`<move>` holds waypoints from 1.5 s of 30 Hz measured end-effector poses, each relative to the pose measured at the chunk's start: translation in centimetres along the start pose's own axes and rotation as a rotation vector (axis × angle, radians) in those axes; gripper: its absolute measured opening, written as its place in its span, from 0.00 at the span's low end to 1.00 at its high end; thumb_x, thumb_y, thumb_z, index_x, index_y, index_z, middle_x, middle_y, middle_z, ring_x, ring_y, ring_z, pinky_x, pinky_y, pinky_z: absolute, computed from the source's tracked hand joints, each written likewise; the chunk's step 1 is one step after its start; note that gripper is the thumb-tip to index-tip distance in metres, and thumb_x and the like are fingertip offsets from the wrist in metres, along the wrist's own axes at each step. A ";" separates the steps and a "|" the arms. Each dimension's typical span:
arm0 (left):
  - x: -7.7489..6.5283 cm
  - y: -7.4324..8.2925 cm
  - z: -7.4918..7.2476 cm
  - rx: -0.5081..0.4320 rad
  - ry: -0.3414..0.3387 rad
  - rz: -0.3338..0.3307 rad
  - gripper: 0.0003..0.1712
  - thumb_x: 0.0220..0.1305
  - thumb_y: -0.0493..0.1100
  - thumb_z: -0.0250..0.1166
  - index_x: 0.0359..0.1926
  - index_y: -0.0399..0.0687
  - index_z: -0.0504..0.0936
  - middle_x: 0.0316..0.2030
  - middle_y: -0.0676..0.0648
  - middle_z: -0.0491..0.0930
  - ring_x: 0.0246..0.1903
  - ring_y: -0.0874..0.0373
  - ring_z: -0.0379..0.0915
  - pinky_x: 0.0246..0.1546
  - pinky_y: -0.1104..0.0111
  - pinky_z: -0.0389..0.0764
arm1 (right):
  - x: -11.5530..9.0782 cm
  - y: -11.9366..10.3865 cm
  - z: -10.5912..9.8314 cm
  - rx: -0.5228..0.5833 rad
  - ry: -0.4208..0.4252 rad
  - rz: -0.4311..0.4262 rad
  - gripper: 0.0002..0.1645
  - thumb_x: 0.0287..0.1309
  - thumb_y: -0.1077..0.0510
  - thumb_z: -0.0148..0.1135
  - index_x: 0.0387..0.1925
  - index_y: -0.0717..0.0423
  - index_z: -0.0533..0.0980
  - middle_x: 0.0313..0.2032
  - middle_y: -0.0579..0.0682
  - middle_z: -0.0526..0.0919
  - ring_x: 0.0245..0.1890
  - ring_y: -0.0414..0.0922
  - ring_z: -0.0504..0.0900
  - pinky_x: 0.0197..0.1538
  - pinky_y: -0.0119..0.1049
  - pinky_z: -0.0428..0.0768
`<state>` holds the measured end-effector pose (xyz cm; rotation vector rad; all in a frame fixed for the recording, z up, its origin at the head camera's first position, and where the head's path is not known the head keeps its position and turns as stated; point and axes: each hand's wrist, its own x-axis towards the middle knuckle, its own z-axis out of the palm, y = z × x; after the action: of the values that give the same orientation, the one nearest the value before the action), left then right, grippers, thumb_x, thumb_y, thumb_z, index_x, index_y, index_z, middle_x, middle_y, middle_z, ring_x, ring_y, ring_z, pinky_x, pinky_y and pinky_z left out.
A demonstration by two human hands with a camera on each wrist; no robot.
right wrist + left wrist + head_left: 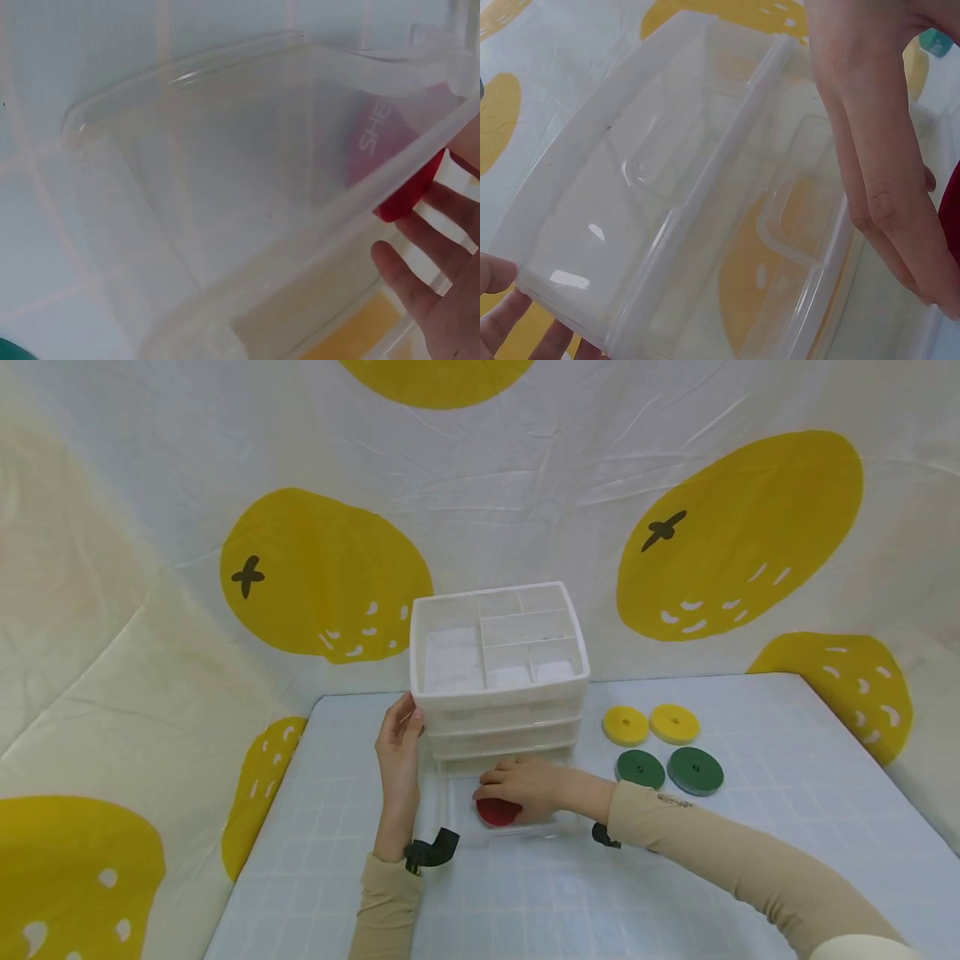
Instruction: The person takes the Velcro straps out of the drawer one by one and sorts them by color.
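My left hand [400, 739] grips the left front corner of a white desktop drawer unit [502, 697], thumb toward the front and fingers along the side. The clear bottom drawer [457, 835] is pulled out at the front. Inside it, my right hand [528, 785] holds a red disc [498, 812] from above. The right wrist view shows this red disc [411, 191] partly through the clear drawer wall, with white letters on it and fingertips at its edge. The right thumb is hidden there. In the left wrist view, both upper drawers [705, 172] stand closed.
On the table right of the unit lie two yellow discs [626, 726] and two green discs [696, 771], each with a small centre hole. The unit's top tray [453, 660] is divided into several compartments. A fruit-patterned cloth [525, 510] hangs behind.
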<state>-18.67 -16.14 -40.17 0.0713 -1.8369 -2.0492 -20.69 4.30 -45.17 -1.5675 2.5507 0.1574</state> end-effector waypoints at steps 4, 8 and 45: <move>-0.1 0.2 0.1 0.008 0.009 0.001 0.21 0.67 0.38 0.59 0.60 0.39 0.74 0.46 0.59 0.76 0.47 0.63 0.73 0.48 0.74 0.77 | -0.1 0.1 0.1 0.023 0.010 -0.006 0.34 0.55 0.49 0.68 0.63 0.38 0.68 0.62 0.44 0.73 0.60 0.44 0.70 0.60 0.38 0.75; -0.1 0.3 0.1 0.013 0.016 0.003 0.21 0.67 0.38 0.59 0.60 0.38 0.74 0.46 0.59 0.76 0.46 0.64 0.74 0.47 0.74 0.77 | -0.4 0.2 0.0 0.061 0.039 -0.018 0.33 0.54 0.49 0.69 0.62 0.41 0.70 0.59 0.45 0.75 0.58 0.44 0.71 0.58 0.38 0.76; -0.2 0.2 0.2 0.022 0.019 0.012 0.22 0.68 0.39 0.59 0.60 0.38 0.74 0.46 0.59 0.76 0.45 0.64 0.73 0.46 0.78 0.76 | -8.8 1.2 0.8 0.313 0.484 0.220 0.35 0.47 0.51 0.73 0.59 0.49 0.74 0.59 0.54 0.72 0.58 0.48 0.68 0.48 0.40 0.83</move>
<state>-18.46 -15.88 -40.00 0.0853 -1.8442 -2.0140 -17.76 12.72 -44.41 -1.3276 2.9065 -0.6446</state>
